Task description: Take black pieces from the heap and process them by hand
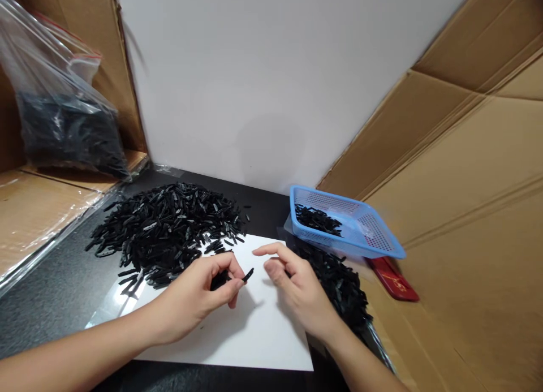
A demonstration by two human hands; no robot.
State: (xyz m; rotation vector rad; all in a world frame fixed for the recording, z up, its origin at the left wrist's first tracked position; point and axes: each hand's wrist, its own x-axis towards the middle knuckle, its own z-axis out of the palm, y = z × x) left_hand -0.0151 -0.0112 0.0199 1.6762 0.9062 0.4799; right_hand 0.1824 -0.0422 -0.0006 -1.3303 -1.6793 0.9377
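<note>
**Left hand pinches a small black plastic strip over the white sheet**

The left hand (199, 293) sits at lower centre of the frame, its fingers (231, 267) curled shut around a short black plastic strip (248, 275). The strip's long axis runs on a slant, lower left to upper right. Its free end points up and to the right, toward the right hand; its other end is nipped between thumb tip and forefinger. So the strip juts out past the fingertips on their right side, just above the white sheet (254, 335). More black pieces (219, 279) show inside the curled fingers, closer to the palm.

The right hand (299, 290) lies just to the right, near the strip but apart from it. Its fingers are loosely bent and hold nothing; the forefinger stretches left, above the strip's free end.

The sheet lies on a dark counter (51, 301). A large heap of black strips (169, 228) spreads left of centre, behind the left hand. A second heap (343, 287) lies right of the right hand. A blue mesh basket (382, 242) at right of centre holds a few strips. A clear bag of black parts (68, 126) leans at upper left, against cardboard.
</note>
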